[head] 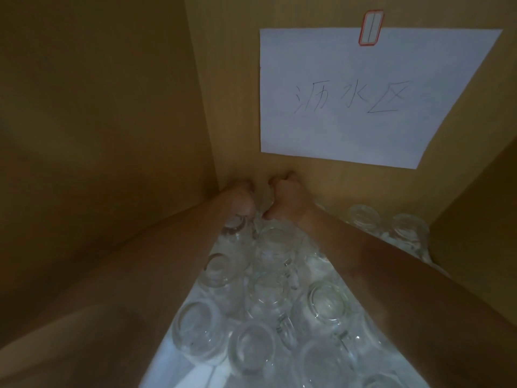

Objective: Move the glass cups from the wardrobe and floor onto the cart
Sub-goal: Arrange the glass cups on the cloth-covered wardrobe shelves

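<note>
Several clear glass cups (268, 292) stand upside down in rows on a pale shelf inside a brown wardrobe compartment. Some have handles. Both my arms reach over them to the back left corner. My left hand (242, 200) is curled around a glass at the very back. My right hand (285, 197) is beside it, its fingers curled over a back-row glass (264, 203) that the hands mostly hide. Two more cups (363, 217) stand at the back right.
A white paper sheet (363, 93) with handwritten characters hangs on the back wall under a red-edged clip (371, 28). Brown side walls (98, 121) close in on the left and right. The pale shelf surface (165, 359) shows at the front.
</note>
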`<state>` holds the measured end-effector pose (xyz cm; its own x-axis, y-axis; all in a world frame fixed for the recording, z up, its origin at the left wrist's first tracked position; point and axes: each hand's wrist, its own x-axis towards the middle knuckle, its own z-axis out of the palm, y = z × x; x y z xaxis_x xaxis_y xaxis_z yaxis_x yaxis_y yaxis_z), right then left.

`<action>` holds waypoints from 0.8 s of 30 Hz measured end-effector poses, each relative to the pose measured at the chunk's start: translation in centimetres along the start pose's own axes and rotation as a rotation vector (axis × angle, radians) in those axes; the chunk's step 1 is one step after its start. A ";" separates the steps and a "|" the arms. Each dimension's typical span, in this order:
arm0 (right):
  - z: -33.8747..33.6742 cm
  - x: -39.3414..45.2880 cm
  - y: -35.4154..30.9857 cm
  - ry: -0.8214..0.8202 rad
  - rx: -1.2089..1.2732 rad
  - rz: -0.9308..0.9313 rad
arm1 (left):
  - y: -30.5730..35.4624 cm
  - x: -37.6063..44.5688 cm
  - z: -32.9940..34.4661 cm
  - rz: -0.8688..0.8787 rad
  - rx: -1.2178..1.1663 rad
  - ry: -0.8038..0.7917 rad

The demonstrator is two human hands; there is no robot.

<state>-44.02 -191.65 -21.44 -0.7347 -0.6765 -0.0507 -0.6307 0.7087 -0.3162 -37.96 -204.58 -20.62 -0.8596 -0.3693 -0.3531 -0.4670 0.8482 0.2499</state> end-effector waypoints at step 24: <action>-9.3 -4.8 -3.1 0.250 0.116 0.111 | 2.4 -8.7 -7.9 0.047 -0.212 0.214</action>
<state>-40.88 -188.76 -11.36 -0.8455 -0.5154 0.1398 -0.5208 0.7380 -0.4292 -33.22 -202.32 -9.81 -0.8949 -0.4223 -0.1444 -0.4393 0.7765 0.4517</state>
